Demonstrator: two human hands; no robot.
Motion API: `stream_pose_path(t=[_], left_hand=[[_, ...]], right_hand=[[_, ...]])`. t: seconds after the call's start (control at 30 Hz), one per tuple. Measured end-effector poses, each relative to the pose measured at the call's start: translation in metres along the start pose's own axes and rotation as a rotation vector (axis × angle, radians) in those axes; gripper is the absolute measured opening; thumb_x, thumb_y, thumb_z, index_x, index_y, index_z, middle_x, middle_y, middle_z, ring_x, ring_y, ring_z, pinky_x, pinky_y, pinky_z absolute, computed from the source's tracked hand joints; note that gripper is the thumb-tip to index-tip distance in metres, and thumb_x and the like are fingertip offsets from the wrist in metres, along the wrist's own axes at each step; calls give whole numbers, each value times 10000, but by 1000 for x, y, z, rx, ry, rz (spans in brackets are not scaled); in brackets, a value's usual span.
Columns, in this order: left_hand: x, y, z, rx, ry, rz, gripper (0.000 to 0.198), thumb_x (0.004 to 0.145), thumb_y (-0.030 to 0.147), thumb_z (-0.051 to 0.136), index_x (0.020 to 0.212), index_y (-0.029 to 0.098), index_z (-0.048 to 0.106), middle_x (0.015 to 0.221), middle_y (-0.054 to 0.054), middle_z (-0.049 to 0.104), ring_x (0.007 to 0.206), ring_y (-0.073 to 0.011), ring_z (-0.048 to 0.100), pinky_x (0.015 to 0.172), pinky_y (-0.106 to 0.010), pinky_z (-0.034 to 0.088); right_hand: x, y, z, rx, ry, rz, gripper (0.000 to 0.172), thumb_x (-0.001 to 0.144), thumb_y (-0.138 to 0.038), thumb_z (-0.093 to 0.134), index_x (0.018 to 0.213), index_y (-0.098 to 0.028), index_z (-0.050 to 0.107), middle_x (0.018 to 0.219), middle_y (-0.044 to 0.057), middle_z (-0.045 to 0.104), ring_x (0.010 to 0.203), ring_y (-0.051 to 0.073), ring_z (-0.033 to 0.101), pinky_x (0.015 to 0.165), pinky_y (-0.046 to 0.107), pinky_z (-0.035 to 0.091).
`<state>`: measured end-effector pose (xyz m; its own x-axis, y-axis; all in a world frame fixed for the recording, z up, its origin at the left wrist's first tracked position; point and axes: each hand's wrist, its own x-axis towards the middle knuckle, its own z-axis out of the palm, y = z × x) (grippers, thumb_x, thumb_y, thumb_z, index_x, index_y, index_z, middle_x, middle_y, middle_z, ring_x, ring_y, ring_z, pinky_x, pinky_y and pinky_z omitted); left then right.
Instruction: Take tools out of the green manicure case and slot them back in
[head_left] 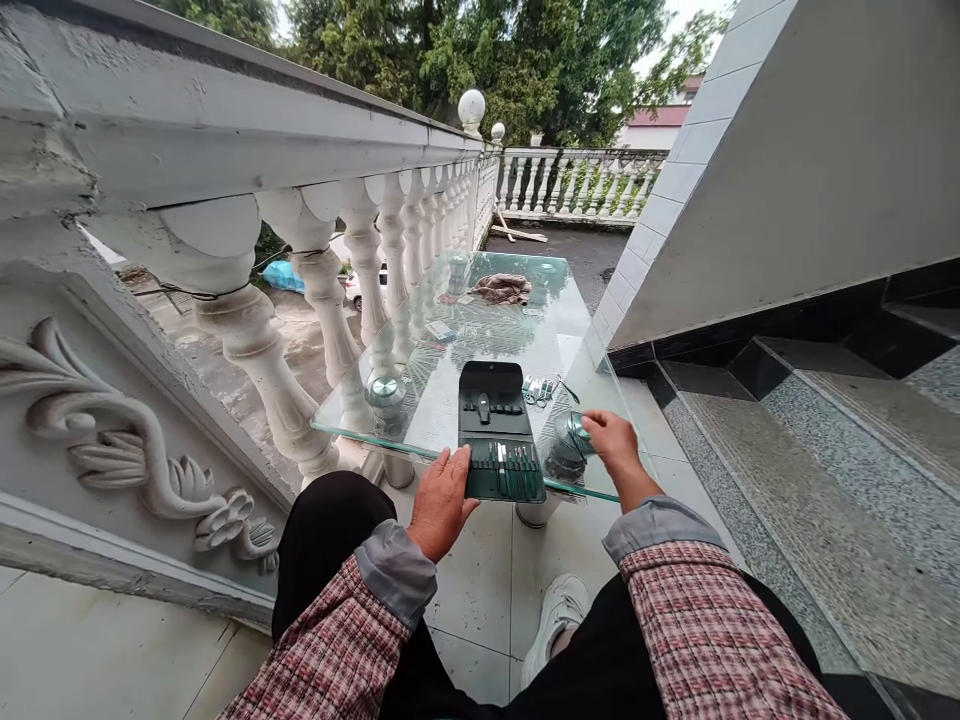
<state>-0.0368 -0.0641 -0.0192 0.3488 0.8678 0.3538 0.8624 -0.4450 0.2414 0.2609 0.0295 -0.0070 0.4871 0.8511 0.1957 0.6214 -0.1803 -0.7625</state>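
A black manicure case [499, 376] lies unfolded at the near edge of the glass table. Its lower panel holds a row of slim metal tools [511, 458], and nail clippers [484, 406] sit in the upper panel. My left hand [441, 496] grips the case's lower left edge. To the right of the case, my right hand [616, 446] hovers over the table's near right part with thumb and fingertips pinched together. Whatever may be between them is too small to make out. Beyond the case's right side lie several small metal tools [541, 391], scissors among them.
The glass table [525, 330] has metal-topped legs. A crumpled brown cloth [501, 289] and a small light-blue packet [441, 330] lie farther back. White balusters [322, 290] line the left, and stone steps [810, 430] rise on the right.
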Motion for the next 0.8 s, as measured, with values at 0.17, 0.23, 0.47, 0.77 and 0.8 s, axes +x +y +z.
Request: stream_pose_path(t=[0.17,0.23,0.47,0.77,0.8], left_hand=[[0,1,-2,9,-3,5,855,682,198,759,1374,170,257,1322,-122,471,1275,-292,378,1025,-416,381],[0,2,-2,10,-3,5,852,681,196,759,1372,163,261,1322,-126,469,1276,-294,377,1028,-417,380],[0,4,0,15,-10,3,834,718,208,725,1386,193,227,1339,-119,452,1293,-295,352,1028,-434,377],[1,5,1,20,-24,-12,872,688,224,760,1382,180,234,1337,-105,458,1295,-298,344,1046,-419,357],[1,5,1,20,-25,-14,873,686,226,762,1381,178,237,1336,-104,460,1294,-299,345,1046,-418,358]], right_hand=[[-4,-4,8,-207,-38,-8,208,727,-313,522,789,-205,690,861,84,684,846,222,610,712,307,443],[-5,-7,9,-281,-55,-14,235,746,-358,521,788,-199,689,900,113,666,871,240,605,708,320,438],[3,-16,18,-458,-116,-7,246,776,-335,515,853,-178,687,975,172,633,882,269,614,683,355,451],[14,-16,22,-446,-196,-18,213,757,-225,524,837,-111,685,974,243,636,948,326,607,758,414,441],[15,-15,22,-427,-197,-11,209,752,-220,524,829,-109,683,974,247,634,950,330,605,760,419,438]])
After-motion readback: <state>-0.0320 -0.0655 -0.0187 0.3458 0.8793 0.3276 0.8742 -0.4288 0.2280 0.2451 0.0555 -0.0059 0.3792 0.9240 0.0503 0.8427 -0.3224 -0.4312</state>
